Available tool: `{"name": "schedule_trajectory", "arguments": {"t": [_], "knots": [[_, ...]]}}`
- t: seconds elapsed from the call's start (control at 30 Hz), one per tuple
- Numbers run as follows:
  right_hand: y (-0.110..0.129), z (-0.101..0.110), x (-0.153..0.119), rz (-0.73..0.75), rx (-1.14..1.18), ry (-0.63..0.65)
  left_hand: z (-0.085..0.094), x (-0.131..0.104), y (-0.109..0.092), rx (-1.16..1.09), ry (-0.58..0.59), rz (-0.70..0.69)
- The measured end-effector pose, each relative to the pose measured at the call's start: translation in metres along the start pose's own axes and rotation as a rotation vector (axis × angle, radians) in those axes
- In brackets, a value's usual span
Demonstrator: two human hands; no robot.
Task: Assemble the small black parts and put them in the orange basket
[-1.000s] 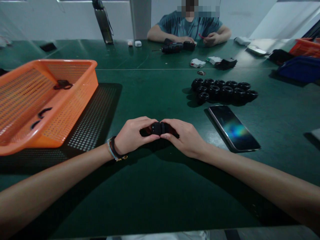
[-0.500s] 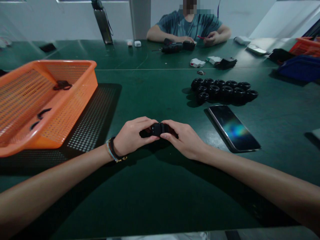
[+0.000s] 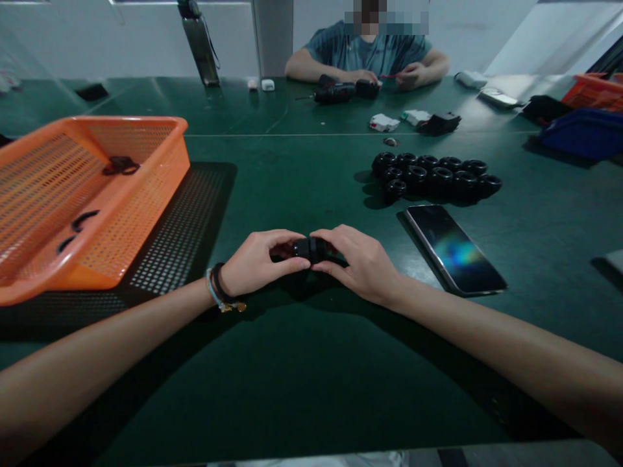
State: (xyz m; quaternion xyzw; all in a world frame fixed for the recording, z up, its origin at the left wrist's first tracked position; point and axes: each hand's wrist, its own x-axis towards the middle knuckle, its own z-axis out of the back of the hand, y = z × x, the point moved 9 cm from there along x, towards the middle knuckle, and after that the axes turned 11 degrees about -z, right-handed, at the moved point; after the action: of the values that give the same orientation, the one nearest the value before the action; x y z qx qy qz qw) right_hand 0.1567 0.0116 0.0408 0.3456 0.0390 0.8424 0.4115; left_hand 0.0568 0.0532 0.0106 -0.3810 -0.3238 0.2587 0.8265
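Between my two hands is a small black ribbed fitting (image 3: 309, 249), held just above the green table (image 3: 311, 383). My left hand (image 3: 260, 259), with bracelets at the wrist, pinches its left end between thumb and fingers. On the other end, my right hand (image 3: 363, 263) closes its thumb and fingertips. Parts of the fitting are hidden by the fingers. Beyond my right hand stand several glossy black ring-topped fittings (image 3: 440, 178) in a tight cluster.
To the left is an orange mesh basket (image 3: 153, 194) with a few black pieces inside. A phone (image 3: 455, 250) lies to the right. Across the table, a person (image 3: 370, 58) sits behind a power drill (image 3: 335, 92); a bottle (image 3: 200, 48) stands far left.
My right hand has turned slightly, its knuckles higher and its fingers spread a little wider on the fitting. My left thumb and fingers have shifted a little. The fitting stays between them.
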Motion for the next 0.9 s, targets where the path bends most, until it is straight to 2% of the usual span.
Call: {"name": "schedule_trajectory", "arguments": {"t": [0.17, 0.37, 0.7, 0.9], "knots": [[0.005, 0.001, 0.000, 0.040, -0.050, -0.002, 0.003, 0.001, -0.011, 0.175, 0.005, -0.107], [0.008, 0.000, -0.003, 0.078, -0.083, -0.008, 0.003, -0.001, -0.019, 0.267, -0.007, -0.170], [-0.001, -0.004, -0.001, -0.069, 0.027, 0.045, 0.002, -0.004, -0.029, 0.442, -0.031, -0.259], [-0.010, -0.010, -0.002, -0.193, 0.093, 0.121, 0.002, -0.006, -0.031, 0.505, -0.048, -0.291]]}}
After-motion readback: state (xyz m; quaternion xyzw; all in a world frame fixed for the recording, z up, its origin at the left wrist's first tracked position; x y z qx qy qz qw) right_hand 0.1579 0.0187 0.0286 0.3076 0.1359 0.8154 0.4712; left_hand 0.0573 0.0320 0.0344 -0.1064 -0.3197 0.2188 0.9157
